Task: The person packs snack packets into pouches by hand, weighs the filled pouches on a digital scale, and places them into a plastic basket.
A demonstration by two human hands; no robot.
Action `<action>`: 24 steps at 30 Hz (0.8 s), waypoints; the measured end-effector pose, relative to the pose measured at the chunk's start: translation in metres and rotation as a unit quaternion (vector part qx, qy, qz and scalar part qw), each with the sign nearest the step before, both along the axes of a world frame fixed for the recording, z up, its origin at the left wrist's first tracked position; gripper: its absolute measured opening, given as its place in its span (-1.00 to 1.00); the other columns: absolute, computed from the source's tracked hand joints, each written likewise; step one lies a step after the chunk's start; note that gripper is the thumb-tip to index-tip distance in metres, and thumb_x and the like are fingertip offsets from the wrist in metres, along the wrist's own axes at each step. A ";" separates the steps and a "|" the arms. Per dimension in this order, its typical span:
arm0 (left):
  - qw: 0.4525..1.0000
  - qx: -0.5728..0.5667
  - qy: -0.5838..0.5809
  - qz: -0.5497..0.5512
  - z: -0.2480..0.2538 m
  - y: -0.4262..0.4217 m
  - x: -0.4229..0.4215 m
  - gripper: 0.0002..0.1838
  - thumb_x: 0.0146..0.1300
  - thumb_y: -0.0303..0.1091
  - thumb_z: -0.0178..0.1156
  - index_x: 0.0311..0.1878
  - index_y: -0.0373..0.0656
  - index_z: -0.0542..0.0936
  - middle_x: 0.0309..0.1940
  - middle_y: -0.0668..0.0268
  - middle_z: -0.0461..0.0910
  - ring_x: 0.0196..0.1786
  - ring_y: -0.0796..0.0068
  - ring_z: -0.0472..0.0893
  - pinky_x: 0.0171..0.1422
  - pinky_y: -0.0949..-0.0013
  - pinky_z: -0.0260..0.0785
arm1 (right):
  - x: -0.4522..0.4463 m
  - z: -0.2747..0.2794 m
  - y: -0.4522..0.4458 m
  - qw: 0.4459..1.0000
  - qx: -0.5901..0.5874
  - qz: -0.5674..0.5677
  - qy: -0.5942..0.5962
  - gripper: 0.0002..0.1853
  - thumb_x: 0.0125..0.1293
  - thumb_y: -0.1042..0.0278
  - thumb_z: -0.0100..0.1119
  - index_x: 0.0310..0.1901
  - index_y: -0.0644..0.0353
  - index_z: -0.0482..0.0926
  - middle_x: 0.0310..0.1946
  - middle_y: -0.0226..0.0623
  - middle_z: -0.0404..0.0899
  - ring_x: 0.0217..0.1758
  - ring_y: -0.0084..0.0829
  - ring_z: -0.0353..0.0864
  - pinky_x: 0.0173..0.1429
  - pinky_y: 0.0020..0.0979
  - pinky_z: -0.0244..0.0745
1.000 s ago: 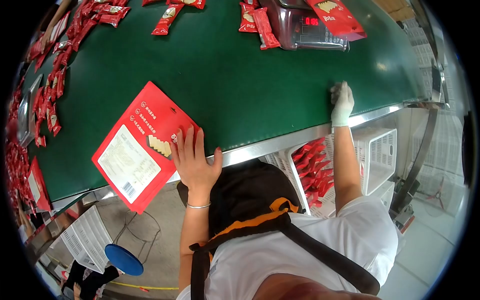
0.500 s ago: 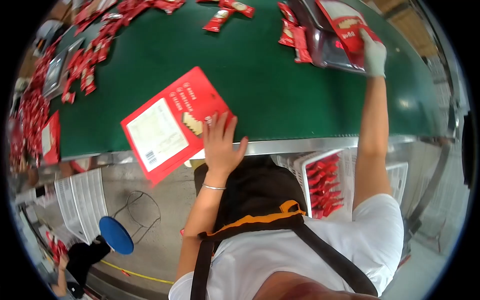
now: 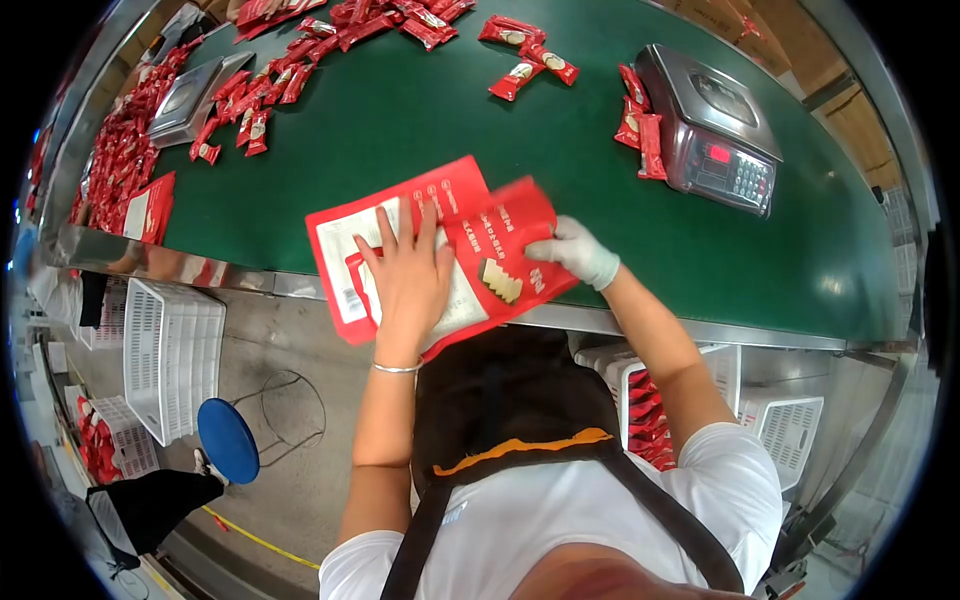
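Note:
Two flat red printed packaging bags overlap at the near edge of the green table. My left hand [image 3: 408, 275], bare with a bracelet, lies with fingers spread across the white label area of the bags. Wearing a pale glove, my right hand [image 3: 582, 252] pinches the right edge of the upper red bag [image 3: 515, 235]. That bag is slightly blurred and lies partly over the lower red bag [image 3: 440, 190]. How the bags overlap beneath my left hand is partly hidden. To the right, a weighing scale [image 3: 722, 165] with a lit red display has a bare metal pan.
Small red wrapped packets [image 3: 520, 75] lie beyond the bags, with others beside the scale. A second scale [image 3: 190, 100] and a packet heap [image 3: 125, 150] are far left. White crates [image 3: 175, 350], a blue stool [image 3: 230, 440] and a dark-clothed person [image 3: 155, 510] are below left.
My right hand has brought a red bag from the right scale to the bag under my left hand, exposing the scale's pan. The view has shifted, so the table items appear displaced.

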State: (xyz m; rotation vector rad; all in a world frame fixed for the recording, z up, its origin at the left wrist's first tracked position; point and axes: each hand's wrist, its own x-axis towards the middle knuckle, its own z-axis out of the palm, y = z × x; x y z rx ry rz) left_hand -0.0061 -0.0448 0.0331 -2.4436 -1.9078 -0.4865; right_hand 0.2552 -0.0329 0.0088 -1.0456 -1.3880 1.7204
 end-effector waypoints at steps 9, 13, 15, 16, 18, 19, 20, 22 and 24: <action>0.997 -0.063 -0.010 -0.034 -0.024 0.011 -0.004 -0.39 0.48 -0.03 -0.09 0.51 -0.07 0.30 0.55 0.18 0.19 0.59 0.01 0.13 0.62 -0.23 -0.21 | -0.006 -0.049 0.010 0.989 -0.117 0.089 0.016 -0.54 0.57 0.17 -0.09 0.37 0.21 0.38 0.32 -0.14 0.47 0.38 -0.32 0.44 0.44 -0.27 0.36; 0.997 -0.067 -0.007 -0.038 -0.019 0.013 -0.003 -0.39 0.48 -0.04 -0.07 0.51 -0.07 0.30 0.55 0.18 0.19 0.58 0.02 0.15 0.62 -0.23 -0.20 | -0.010 -0.056 0.017 0.963 0.023 0.263 -0.046 -0.60 0.52 0.24 -0.04 0.30 0.16 0.44 0.24 -0.25 0.54 0.30 -0.34 0.51 0.36 -0.28 0.44; 0.997 -0.063 -0.017 -0.044 -0.018 0.011 -0.006 -0.38 0.44 -0.05 0.00 0.49 -0.09 0.32 0.54 0.16 0.21 0.57 0.01 0.17 0.61 -0.25 -0.19 | -0.013 -0.029 0.025 0.943 0.134 0.259 -0.161 -0.61 0.42 0.23 0.07 0.21 0.14 0.51 0.19 -0.25 0.56 0.27 -0.28 0.51 0.32 -0.28 0.44; 0.997 -0.062 -0.019 -0.042 -0.016 0.010 -0.008 -0.38 0.44 -0.05 0.00 0.49 -0.09 0.32 0.54 0.16 0.21 0.57 0.01 0.17 0.61 -0.25 -0.19 | -0.015 -0.005 0.029 0.906 0.205 0.267 -0.255 -0.61 0.36 0.20 0.12 0.17 0.12 0.55 0.17 -0.24 0.57 0.26 -0.24 0.50 0.31 -0.28 0.42; 0.996 -0.079 -0.017 -0.048 -0.014 0.010 -0.009 -0.35 0.40 -0.09 0.05 0.52 -0.06 0.27 0.54 0.18 0.21 0.60 0.05 0.11 0.63 -0.21 -0.22 | 0.003 0.041 0.030 0.775 0.380 0.175 -0.475 -0.64 0.17 0.12 0.26 -0.01 0.03 0.65 0.04 -0.32 0.61 0.13 -0.10 0.48 0.22 -0.26 0.40; 0.995 -0.077 -0.035 -0.048 -0.016 0.009 -0.009 -0.34 0.37 -0.09 0.09 0.50 -0.07 0.29 0.52 0.17 0.24 0.59 0.05 0.13 0.62 -0.23 -0.22 | 0.021 0.046 0.043 0.714 0.357 0.259 -0.544 -0.76 0.10 0.18 0.31 -0.19 0.00 0.69 -0.08 -0.46 0.63 -0.03 -0.16 0.48 0.14 -0.25 0.38; 0.995 -0.080 -0.038 -0.046 -0.015 0.009 -0.008 -0.33 0.36 -0.09 0.11 0.50 -0.07 0.30 0.52 0.16 0.25 0.58 0.04 0.14 0.62 -0.24 -0.22 | 0.049 0.042 0.052 0.785 0.349 0.225 -0.460 -0.83 0.06 0.20 0.35 -0.30 -0.02 0.70 -0.17 -0.51 0.63 -0.07 -0.20 0.45 0.09 -0.25 0.37; 0.994 -0.092 -0.045 -0.047 -0.013 0.009 -0.010 -0.33 0.35 -0.09 0.13 0.50 -0.07 0.31 0.51 0.15 0.25 0.58 0.04 0.14 0.62 -0.25 -0.23 | 0.069 0.066 0.069 0.772 0.301 0.208 -0.520 -0.88 0.03 0.27 0.39 -0.39 0.05 0.70 -0.28 -0.43 0.70 -0.15 -0.22 0.55 0.05 -0.23 0.44; 0.993 -0.095 -0.051 -0.047 -0.011 0.010 -0.011 -0.32 0.33 -0.10 0.15 0.49 -0.08 0.32 0.50 0.15 0.27 0.57 0.03 0.15 0.61 -0.26 -0.22 | 0.083 0.065 0.100 0.699 0.283 0.162 -0.637 -0.88 0.14 0.27 0.25 -0.35 0.05 0.72 -0.26 -0.23 0.69 -0.25 -0.07 0.66 -0.14 -0.14 0.58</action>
